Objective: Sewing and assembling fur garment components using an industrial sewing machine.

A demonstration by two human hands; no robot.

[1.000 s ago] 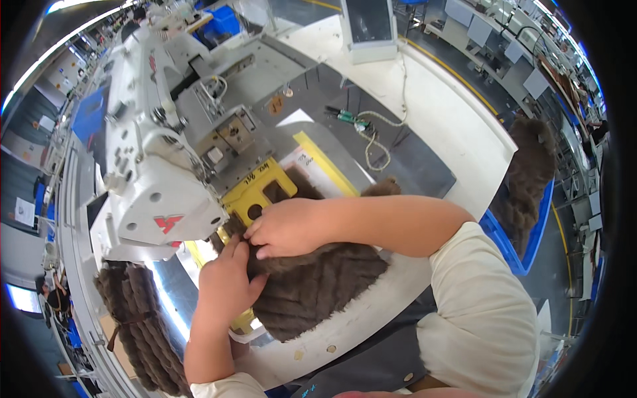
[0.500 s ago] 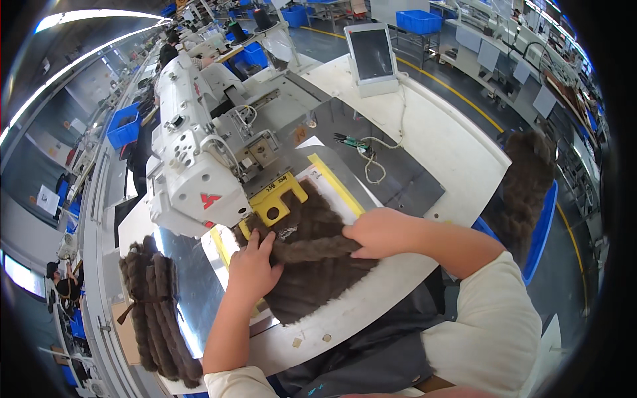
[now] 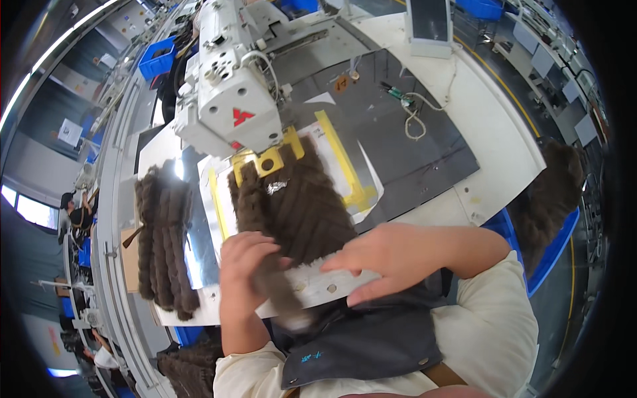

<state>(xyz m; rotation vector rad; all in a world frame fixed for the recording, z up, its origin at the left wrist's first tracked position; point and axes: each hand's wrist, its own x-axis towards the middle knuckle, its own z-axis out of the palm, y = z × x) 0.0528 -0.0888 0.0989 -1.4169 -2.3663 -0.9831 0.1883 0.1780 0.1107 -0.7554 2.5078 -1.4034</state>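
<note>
Currently, L hand (image 3: 247, 268): half-curled round brn fur strip (image 3: 253, 215), lower ctr
R hand (image 3: 385, 259): loosely open, nothing gripped, lower ctr-right
Fur panel (image 3: 308, 212): flat, by yel. plate (image 3: 255, 164), mid-frame

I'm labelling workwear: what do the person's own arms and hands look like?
The left hand and right hand are ungloved, with no watch or bracelet visible. Loose, creased cream sleeves leave both forearms bare.

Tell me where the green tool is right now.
In the head view, the green tool lies upper right of centre, on the dark sheet by a pale looped cord, lower left of the screen.
</note>
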